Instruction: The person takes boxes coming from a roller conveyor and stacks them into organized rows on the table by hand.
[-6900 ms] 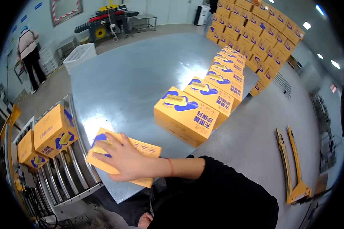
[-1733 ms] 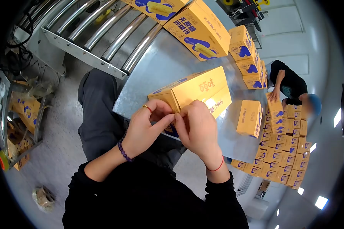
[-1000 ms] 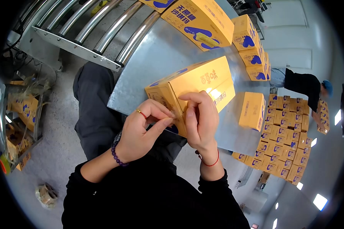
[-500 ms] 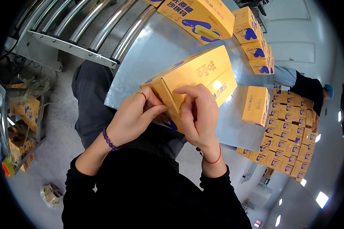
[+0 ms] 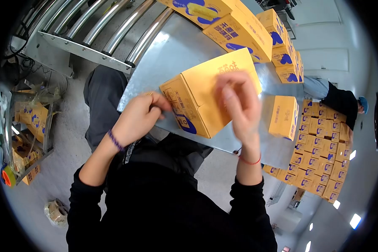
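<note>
Left hand: I see its fingers bent at the end-panel edge of the near carton, a bead bracelet on the wrist; I cannot tell whether the left hand grips anything.
Right hand: half-curled and blurred in my feed, a red cord at the wrist; the right hand is over the printed top, and I cannot make out contact or a grip.
Near carton: yellow, blue-printed, the near carton sits on the metal table between the hands, close to the person's edge.
Small carton: on the same table, I have the small carton right of the right hand, apart from the near carton.
Far cartons: two larger cartons side by side past the near one, then a carton row.
Roller conveyor: the roller conveyor ends beside the table, upper left.
Carton stack: a co-worker in a blue cap is near the tall carton stack.
Rack: lower left, I see a tape roll on the rack.
</note>
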